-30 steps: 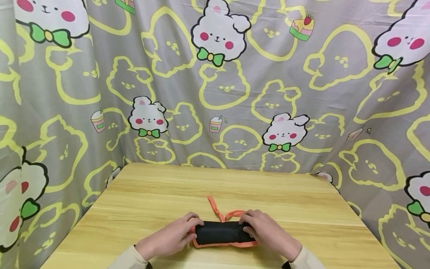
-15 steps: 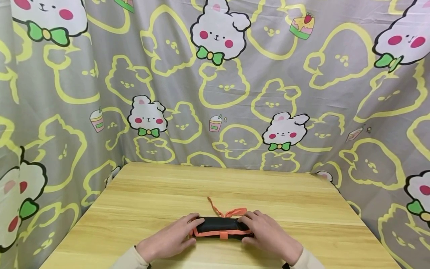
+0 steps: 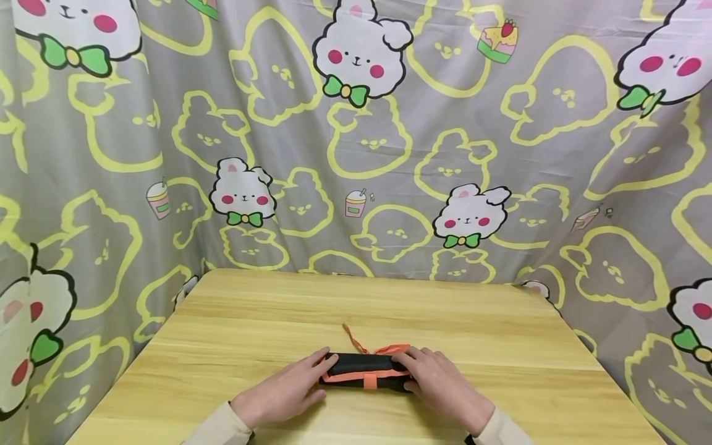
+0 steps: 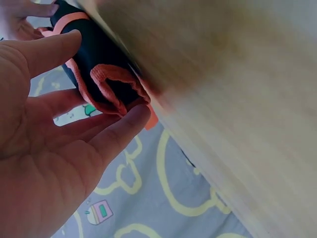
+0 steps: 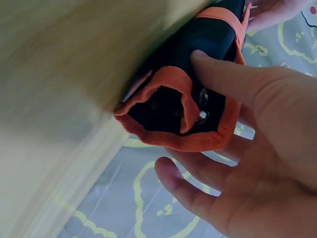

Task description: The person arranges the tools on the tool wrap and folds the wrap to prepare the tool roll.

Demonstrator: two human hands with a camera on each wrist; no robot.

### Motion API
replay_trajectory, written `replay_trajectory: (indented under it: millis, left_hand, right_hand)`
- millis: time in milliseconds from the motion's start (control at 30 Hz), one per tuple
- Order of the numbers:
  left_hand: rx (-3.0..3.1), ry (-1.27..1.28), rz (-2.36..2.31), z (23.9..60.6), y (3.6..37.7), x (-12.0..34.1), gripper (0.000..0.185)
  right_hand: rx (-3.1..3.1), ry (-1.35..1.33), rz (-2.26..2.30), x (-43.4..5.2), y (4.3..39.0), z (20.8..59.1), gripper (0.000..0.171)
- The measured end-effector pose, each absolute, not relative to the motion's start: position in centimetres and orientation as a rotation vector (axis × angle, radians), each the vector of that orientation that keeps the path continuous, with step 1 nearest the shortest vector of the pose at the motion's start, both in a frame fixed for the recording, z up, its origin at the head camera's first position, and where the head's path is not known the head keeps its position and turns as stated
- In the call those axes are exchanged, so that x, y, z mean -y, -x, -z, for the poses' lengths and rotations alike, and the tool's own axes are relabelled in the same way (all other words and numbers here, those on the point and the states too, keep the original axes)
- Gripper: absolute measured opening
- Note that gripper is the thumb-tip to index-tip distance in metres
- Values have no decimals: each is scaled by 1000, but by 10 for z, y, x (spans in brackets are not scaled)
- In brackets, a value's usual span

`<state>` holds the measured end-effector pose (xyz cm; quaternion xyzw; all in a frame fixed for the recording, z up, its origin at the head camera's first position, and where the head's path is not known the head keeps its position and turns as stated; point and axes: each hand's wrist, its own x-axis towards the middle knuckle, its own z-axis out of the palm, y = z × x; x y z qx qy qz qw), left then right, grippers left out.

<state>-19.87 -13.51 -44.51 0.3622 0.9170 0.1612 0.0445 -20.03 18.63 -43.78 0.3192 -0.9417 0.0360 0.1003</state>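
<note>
A black fabric tool roll point(image 3: 356, 363) with orange edging lies rolled up on the table in the head view, its length running left to right. An orange tab point(image 3: 369, 381) shows on its near side, and a loose orange tie point(image 3: 391, 350) trails behind it. My left hand point(image 3: 286, 386) grips the left end and my right hand point(image 3: 439, 384) the right end. In the left wrist view, the thumb and fingers flank the roll's coiled end. The right wrist view shows an orange-edged open end, a small metal ring point(image 5: 202, 117) and my right thumb pressing on the cloth.
The wooden table point(image 3: 267, 309) extends beyond and to both sides of the roll. Grey curtains point(image 3: 389, 154) printed with cartoon animals hang behind it and along both sides.
Both hands have rolled the tool roll over, slightly away from me. Its orange edge has come up along the near side, the tab has come into sight, and the bundle looks narrower.
</note>
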Motion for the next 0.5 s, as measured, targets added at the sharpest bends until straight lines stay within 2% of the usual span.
replay_trajectory:
  millis: [500]
  left_hand:
    - [-2781, -1047, -500, 445, 208, 133, 67]
  right_hand:
    - [2788, -924, -121, -190, 208, 440, 48]
